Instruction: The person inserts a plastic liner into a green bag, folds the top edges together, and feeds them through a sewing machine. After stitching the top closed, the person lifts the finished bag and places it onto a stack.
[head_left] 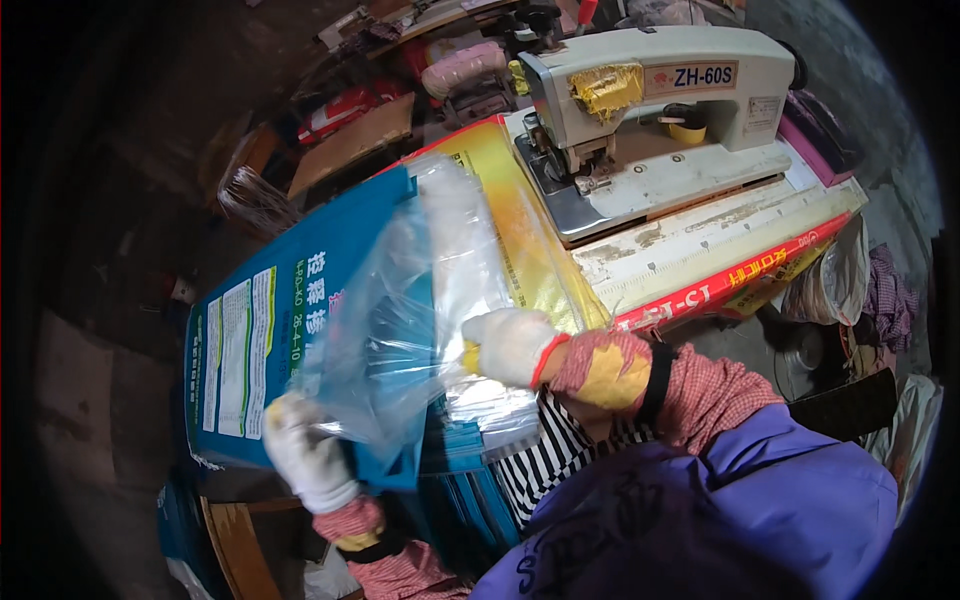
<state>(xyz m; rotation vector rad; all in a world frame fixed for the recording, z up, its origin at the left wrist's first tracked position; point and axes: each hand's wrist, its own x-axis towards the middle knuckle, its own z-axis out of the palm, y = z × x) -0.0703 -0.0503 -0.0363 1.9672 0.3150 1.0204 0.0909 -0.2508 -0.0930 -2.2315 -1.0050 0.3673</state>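
Note:
My left hand (308, 455), in a white work glove, is closed on the near-left end of a clear plastic liner bag (375, 345). The liner stretches loosely over a blue printed sack (240, 320), which tops a pile of similar blue sacks. My right hand (512, 345), gloved in white with yellowed fingertips, is closed at the liner's right side. It rests over a stack of folded clear liners (465, 240). Which layers its fingers grip is partly hidden. Beyond the right hand lies a yellow and orange printed sheet (540, 270) on the table.
A cream sewing machine (660, 110) stands at the back right, on a worn table with a red printed edge (730, 285). A small yellow cup (685, 128) sits within its frame. A bundle of pale strings (255, 200) hangs at the left. A pink padded seat (465, 68) is behind.

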